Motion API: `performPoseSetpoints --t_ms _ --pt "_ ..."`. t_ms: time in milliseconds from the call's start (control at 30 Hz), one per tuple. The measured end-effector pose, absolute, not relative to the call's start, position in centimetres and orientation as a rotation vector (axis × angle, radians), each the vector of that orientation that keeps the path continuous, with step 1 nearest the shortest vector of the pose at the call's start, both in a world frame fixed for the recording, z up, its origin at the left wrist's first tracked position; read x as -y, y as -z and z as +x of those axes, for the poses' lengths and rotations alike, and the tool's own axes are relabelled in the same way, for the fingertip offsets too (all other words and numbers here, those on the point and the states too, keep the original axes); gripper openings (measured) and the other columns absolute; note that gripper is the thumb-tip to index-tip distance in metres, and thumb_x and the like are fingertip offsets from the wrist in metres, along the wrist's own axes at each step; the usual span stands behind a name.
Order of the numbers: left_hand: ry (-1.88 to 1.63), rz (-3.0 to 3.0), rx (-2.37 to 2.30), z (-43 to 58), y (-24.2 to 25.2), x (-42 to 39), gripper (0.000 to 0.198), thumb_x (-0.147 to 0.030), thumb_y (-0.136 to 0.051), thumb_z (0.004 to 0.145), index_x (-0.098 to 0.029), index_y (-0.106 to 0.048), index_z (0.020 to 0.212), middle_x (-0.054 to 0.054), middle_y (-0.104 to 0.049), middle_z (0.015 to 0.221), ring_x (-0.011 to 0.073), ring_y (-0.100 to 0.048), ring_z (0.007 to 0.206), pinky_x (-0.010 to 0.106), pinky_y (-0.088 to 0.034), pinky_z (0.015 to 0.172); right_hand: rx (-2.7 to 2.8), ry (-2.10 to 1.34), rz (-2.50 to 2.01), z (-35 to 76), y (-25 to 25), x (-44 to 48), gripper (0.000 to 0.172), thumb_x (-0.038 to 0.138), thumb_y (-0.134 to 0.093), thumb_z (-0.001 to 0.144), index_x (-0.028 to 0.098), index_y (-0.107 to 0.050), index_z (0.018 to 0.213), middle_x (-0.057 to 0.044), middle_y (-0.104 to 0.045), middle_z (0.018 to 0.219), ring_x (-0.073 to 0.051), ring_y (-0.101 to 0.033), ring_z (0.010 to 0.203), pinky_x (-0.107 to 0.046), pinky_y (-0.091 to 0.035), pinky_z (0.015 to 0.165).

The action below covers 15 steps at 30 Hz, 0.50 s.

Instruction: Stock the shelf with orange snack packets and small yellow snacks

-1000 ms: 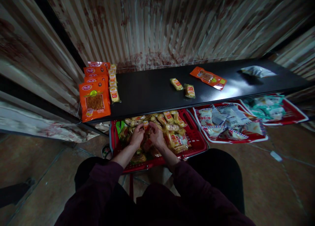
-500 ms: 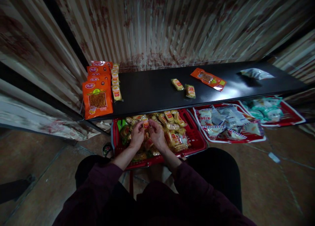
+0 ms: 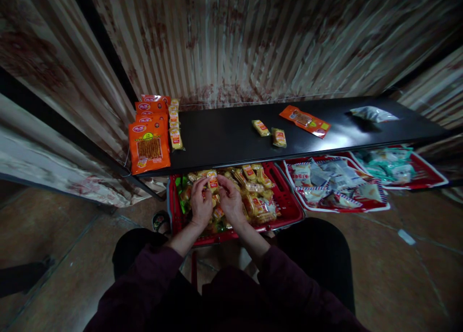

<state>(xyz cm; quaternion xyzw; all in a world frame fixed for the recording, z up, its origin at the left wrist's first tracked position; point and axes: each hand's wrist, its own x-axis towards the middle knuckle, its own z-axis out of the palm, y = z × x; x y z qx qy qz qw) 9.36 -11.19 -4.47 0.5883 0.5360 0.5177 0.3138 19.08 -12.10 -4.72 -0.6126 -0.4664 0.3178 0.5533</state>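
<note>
Between my fingertips, over the red basket (image 3: 292,197), is a small yellow snack packet (image 3: 212,183) with an orange-red label. My left hand (image 3: 201,201) grips it from the left, fingers bent. On the other side my right hand (image 3: 231,200) pinches its right edge. Beneath both hands lie several similar yellow wrapped snacks (image 3: 255,202) piled in the basket. A row of the same packets (image 3: 176,138) lines the left end of the black shelf (image 3: 217,134), beside overlapping orange snack bags (image 3: 150,148).
On the shelf lie two loose yellow packets (image 3: 279,137), an orange bag (image 3: 304,121) and a silvery bag (image 3: 374,114). Under its right side sit a basket of white-and-blue packets (image 3: 334,177) and one of green packets (image 3: 396,165). A curtain (image 3: 231,42) hangs behind.
Both hands stay together over the basket and have tilted the packet more upright, its label now showing more clearly. The whole view has shifted slightly.
</note>
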Motion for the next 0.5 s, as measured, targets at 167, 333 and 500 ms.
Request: performPoseSetpoints --t_ms 167,333,500 --pt "-1.423 1.549 -1.435 9.2 3.9 11.2 0.028 -0.013 -0.045 0.082 -0.019 -0.061 0.104 0.009 -0.060 0.111 0.0181 -0.055 0.108 0.038 -0.042 0.101 1.072 -0.789 -1.404 18.3 3.5 11.8 0.036 0.020 -0.045 0.077 0.016 -0.062 0.109 -0.009 -0.068 0.109 -0.020 -0.063 0.103 -0.040 -0.049 0.096" --pt "-1.465 1.553 -1.447 9.0 3.1 10.5 0.026 -0.018 -0.045 0.086 -0.019 -0.059 0.107 0.009 -0.060 0.113 0.0178 -0.054 0.109 0.037 -0.042 0.099 1.077 -0.797 -1.334 17.7 2.4 11.0 0.035 0.019 -0.045 0.077 0.017 -0.062 0.107 -0.008 -0.068 0.107 -0.018 -0.063 0.101 -0.038 -0.048 0.096" --pt "-1.506 1.521 -1.439 9.0 2.8 10.1 0.024 -0.019 -0.045 0.086 -0.018 -0.058 0.107 0.010 -0.060 0.112 0.0181 -0.055 0.107 0.035 -0.044 0.095 1.026 -0.810 -1.319 17.4 2.1 10.3 0.032 0.020 -0.049 0.076 0.017 -0.061 0.106 -0.008 -0.069 0.105 -0.018 -0.064 0.097 -0.037 -0.050 0.093"
